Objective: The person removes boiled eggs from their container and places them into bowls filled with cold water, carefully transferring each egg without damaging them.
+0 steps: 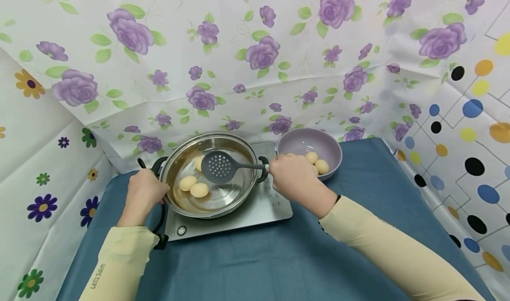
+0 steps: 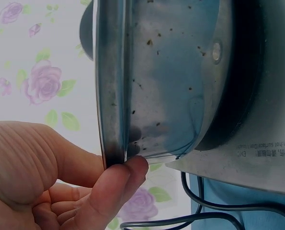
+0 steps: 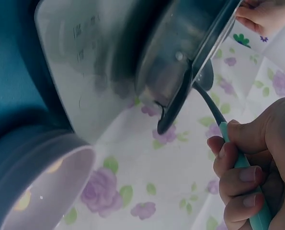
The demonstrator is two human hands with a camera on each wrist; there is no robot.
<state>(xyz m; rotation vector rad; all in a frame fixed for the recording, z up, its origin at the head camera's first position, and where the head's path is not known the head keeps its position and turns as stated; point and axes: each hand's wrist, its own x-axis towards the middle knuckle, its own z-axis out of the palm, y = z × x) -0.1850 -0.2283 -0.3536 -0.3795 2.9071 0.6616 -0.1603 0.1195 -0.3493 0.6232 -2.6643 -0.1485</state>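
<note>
Head view: left hand pinches the pan rim, right hand grips the skimmer (probably light, stiff) by its handle; slippery-looking ovals want cradling underneath.

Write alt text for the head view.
A person's right hand holds a gray perforated skimmer over a steel pan containing three visible pale yellow egg-shaped items, while the left hand pinches the pan's rim. The pan stands on a silver cooktop on a blue cloth, with a purple bowl of similar items at right.
</note>
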